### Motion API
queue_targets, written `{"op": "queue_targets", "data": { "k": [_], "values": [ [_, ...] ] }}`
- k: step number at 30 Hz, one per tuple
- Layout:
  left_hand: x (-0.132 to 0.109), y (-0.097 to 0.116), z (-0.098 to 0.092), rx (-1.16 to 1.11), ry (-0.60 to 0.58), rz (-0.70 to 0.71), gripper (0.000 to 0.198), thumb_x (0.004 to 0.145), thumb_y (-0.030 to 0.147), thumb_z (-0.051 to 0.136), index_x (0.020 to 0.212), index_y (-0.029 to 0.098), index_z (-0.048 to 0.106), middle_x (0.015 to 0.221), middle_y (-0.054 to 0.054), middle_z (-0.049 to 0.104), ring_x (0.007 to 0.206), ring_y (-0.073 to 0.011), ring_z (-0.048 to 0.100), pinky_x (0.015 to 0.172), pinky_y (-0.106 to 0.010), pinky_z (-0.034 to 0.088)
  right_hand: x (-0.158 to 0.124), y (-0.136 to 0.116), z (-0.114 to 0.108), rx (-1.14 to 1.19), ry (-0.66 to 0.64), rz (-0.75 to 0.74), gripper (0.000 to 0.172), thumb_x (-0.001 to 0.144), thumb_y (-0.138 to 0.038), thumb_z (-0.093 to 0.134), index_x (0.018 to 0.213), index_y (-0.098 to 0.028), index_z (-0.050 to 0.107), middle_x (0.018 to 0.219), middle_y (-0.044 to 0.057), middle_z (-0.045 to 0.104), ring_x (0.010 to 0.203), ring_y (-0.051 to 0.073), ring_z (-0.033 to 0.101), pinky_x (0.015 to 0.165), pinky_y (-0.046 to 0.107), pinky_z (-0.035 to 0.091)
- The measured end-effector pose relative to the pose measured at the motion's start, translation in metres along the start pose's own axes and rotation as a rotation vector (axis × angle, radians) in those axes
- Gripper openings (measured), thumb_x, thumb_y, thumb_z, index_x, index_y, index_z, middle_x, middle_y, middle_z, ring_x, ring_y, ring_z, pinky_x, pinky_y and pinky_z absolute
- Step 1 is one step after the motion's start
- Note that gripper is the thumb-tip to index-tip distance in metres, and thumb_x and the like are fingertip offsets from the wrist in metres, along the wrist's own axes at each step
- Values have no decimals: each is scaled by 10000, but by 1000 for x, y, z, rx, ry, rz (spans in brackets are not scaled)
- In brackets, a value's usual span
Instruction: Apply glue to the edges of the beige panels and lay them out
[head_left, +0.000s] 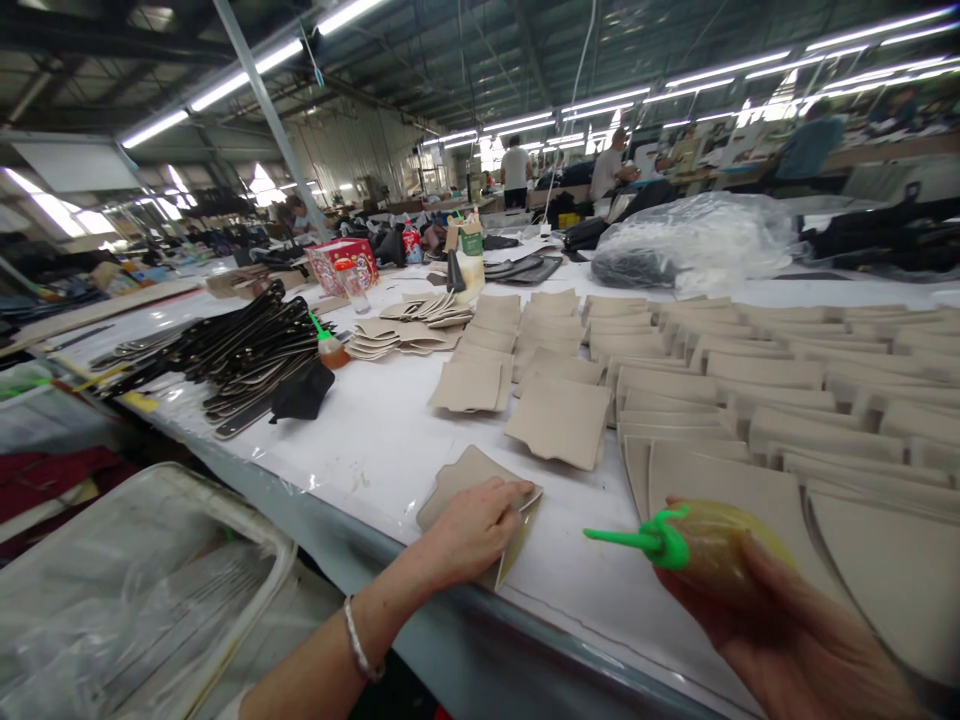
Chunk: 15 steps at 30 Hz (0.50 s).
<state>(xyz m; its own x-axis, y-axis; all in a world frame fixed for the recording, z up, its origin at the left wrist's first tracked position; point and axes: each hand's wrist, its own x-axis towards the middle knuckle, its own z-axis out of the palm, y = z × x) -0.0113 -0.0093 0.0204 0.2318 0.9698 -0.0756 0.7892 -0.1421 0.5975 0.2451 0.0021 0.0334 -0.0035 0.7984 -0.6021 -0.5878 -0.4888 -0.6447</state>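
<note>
My left hand presses on a beige cut piece at the near edge of the white table, fingers curled over its folded right side. My right hand grips a yellowish glue bottle with a green nozzle pointing left, held just above the table. Several rows of overlapping beige pieces lie ahead and to the right of both hands.
A pile of black straps lies at the left with a small orange bottle beside it. A clear plastic bin stands below the table edge. A plastic bag, boxes and bottles sit at the back. People work far behind.
</note>
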Motion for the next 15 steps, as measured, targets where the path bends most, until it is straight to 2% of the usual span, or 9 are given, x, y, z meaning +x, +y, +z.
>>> {"op": "queue_targets", "data": {
  "k": [4,7,11,15],
  "values": [
    [0,-3,4,-14,34,3,457,886,161,374,1305,155,558,1249,-74,627,1140,-213,579,1027,-319,411,7,11,-16,-216,-149,-160,785,488,-487,898,1174,-219,627,1161,124,664,1075,339,611,803,291,578],
    [-1,-3,5,-13,47,-4,461,878,161,382,1304,154,558,1264,-73,621,1157,-217,572,1037,-326,407,12,18,-25,-433,-216,-314,806,565,-548,850,1241,-243,536,1079,95,684,975,289,649,783,229,561],
    [-1,0,3,-10,38,-18,473,866,153,384,1307,139,556,1279,-84,614,1171,-226,565,1045,-343,406,8,24,-22,-716,-217,-534,699,666,-600,771,1226,-277,505,966,22,689,853,213,659,707,160,535],
    [-1,0,3,-13,44,-27,474,862,154,388,1303,145,560,1279,-75,616,1166,-217,569,1051,-330,402,-9,35,-8,-837,-163,-610,631,706,-602,719,1196,-266,509,986,1,665,852,214,645,762,217,513]
  ]
}}
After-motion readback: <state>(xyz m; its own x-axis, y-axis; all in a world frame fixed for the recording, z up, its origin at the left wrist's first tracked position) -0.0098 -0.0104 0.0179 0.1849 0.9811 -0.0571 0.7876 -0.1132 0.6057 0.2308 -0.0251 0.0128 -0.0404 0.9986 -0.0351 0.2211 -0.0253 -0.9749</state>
